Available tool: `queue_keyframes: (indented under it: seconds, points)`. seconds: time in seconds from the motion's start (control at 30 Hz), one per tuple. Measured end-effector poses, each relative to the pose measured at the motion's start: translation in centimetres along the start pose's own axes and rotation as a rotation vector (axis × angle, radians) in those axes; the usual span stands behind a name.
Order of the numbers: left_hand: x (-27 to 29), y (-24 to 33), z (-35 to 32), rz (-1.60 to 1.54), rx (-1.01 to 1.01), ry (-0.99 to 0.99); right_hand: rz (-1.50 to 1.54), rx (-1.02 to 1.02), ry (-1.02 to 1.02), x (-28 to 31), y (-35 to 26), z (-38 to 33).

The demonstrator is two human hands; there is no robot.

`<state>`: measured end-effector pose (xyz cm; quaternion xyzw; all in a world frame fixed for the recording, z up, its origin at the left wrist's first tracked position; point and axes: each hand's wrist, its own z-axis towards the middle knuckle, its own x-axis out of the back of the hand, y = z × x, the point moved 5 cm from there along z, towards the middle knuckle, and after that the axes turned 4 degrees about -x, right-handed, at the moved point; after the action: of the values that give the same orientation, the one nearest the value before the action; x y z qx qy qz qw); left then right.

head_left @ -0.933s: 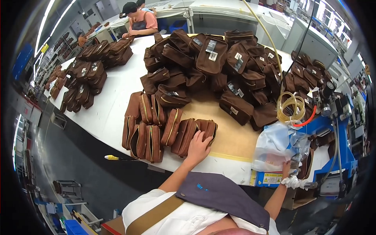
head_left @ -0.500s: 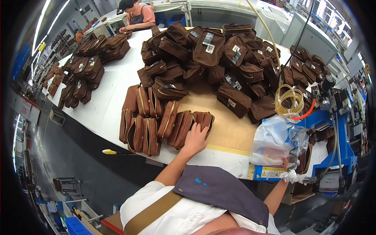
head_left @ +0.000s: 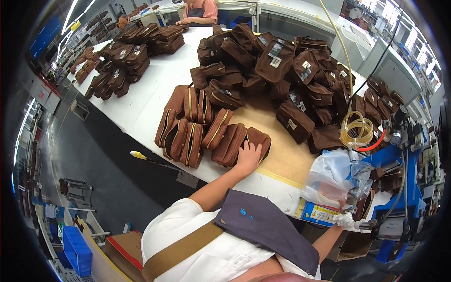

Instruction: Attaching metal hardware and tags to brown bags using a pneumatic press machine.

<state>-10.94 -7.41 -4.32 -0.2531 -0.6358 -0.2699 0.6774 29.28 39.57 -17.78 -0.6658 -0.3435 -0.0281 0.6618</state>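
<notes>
My left hand [head_left: 249, 158] lies on the near side of a brown zippered pouch [head_left: 264, 140], at the right end of a row. Its fingers are stretched out and slightly apart; the thumb is not clearly seen. Touching that pouch on the left is another brown pouch [head_left: 229, 145]. Several more stand upright to the left, gold zips upward, among them a pouch with its zip parted [head_left: 191, 144]. My right arm [head_left: 330, 240] reaches to the blue machine [head_left: 397, 207]. There the white-wrapped part and clear plastic bag [head_left: 324, 176] hide most of my right hand and its fingers.
A large heap of dark brown pouches [head_left: 277, 61] fills the table's far side. More pouches [head_left: 127, 54] are stacked at the far left. Coiled yellowish hose [head_left: 357, 131] hangs above the machine. Across the table is a person in a pink top [head_left: 199, 13].
The view has shifted, so the table and pouches appear farther right and higher. My left hand stays on the same pouch. Less of my right hand shows beside the machine than before.
</notes>
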Motion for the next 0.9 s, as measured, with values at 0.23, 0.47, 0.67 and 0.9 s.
queue_keyframes:
  seconds: [0.23, 0.47, 0.67, 0.9]
  points:
    - [-1.4, 1.4, -0.3, 0.003, 0.058, -0.059, 0.098, 0.005, -0.071, -0.4, 0.6, 0.0]
    - [-1.0, 1.7, 0.0, 0.103, 0.069, 0.015, 0.360, -0.042, -0.286, -0.3, 1.1, 1.5]
    - [-0.2, 0.6, 0.1, -0.183, 0.115, 0.109, 0.567, -0.025, -0.524, -0.2, 1.1, 3.3]
    - [-1.2, 2.7, 0.0, 0.191, 0.167, 0.309, 0.183, 0.463, -0.242, 1.7, 0.0, 2.9]
